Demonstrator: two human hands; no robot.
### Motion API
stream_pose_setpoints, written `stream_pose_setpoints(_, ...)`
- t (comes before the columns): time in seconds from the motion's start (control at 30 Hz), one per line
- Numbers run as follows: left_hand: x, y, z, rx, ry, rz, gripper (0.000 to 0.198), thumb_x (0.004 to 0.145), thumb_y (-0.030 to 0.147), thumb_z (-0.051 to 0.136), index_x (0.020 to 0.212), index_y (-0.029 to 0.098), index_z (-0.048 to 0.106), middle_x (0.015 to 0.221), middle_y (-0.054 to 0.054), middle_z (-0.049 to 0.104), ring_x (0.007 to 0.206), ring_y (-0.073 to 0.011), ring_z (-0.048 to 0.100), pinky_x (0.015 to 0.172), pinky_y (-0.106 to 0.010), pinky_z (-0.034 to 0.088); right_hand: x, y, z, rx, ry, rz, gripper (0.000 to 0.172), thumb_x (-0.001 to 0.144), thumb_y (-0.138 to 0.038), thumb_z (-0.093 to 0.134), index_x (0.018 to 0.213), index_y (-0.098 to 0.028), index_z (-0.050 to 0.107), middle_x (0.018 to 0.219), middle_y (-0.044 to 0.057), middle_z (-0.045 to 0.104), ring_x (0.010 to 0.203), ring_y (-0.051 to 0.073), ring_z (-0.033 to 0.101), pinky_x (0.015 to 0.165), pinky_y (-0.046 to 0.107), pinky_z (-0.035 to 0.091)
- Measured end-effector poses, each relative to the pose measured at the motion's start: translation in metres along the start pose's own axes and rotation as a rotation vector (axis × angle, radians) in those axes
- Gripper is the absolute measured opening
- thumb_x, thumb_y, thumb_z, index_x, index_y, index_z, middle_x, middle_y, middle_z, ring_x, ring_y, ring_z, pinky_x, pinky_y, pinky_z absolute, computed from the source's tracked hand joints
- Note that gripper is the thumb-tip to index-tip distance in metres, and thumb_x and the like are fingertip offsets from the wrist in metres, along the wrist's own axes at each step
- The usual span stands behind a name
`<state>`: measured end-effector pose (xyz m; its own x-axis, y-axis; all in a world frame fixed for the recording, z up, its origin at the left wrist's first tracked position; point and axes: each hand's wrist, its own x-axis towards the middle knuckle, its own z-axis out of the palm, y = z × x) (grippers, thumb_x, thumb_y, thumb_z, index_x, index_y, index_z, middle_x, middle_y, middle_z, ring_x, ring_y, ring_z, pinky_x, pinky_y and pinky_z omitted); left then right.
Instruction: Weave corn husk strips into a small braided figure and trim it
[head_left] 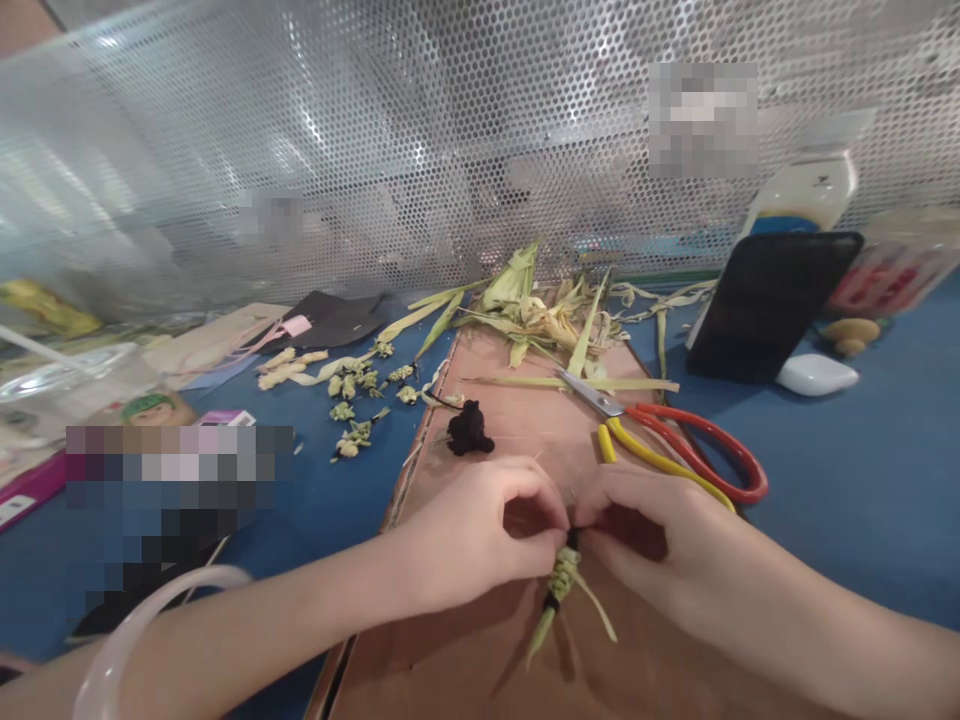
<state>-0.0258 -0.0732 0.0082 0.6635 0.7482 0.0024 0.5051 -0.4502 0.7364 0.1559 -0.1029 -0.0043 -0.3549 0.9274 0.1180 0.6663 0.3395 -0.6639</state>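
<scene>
My left hand point(510, 515) and my right hand point(660, 520) are pinched close together above a cardboard surface point(420, 660). Between their fingertips is the black thread tied round the top of a small braided piece of corn husk point(563, 575). A second black binding sits lower on this piece, and loose green husk ends hang from it. The thread ends are mostly hidden by my fingers. Just beyond my left hand lies a black bundle of thread point(470, 428). Scissors point(637, 425) with red and yellow handles rest past my right hand.
Loose corn husks point(540, 315) lie at the back, before a perforated metal screen point(450, 130). Several small knotted husk pieces point(356, 380) are on the blue table point(300, 540). On the right, a black phone point(772, 305) leans against a bottle point(810, 190), beside a white case point(817, 375).
</scene>
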Motion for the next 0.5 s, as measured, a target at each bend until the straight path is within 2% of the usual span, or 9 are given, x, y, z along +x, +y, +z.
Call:
stream_pose_setpoints(0.27, 0.0008, 0.0007, -0.0026, -0.008, -0.015, -0.006, 0.008, 0.075, 0.017, 0.055, 0.079, 0.018, 0.062, 0.087, 0.001, 0.06, 0.08, -0.0112, 0.055, 0.074, -0.022, 0.042, 0.0018, 0.0036, -0.0026, 0.049, -0.044, 0.041, 0.012, 0.074, -0.017, 0.051, 0.076, -0.025, 0.059, 0.073, -0.003, 0.061, 0.067, 0.013, 0.056, 0.061, 0.025, 0.044)
stream_pose_setpoints(0.5, 0.0005, 0.0023, -0.0043, -0.039, -0.033, -0.014, 0.008, 0.076, 0.017, 0.055, 0.079, 0.017, 0.062, 0.087, 0.001, 0.061, 0.082, -0.0106, 0.056, 0.077, -0.022, 0.042, 0.0017, 0.0087, 0.0007, 0.041, -0.031, 0.019, 0.012, 0.072, -0.016, 0.051, 0.076, -0.024, 0.06, 0.07, -0.002, 0.061, 0.061, 0.012, 0.055, 0.053, 0.022, 0.043)
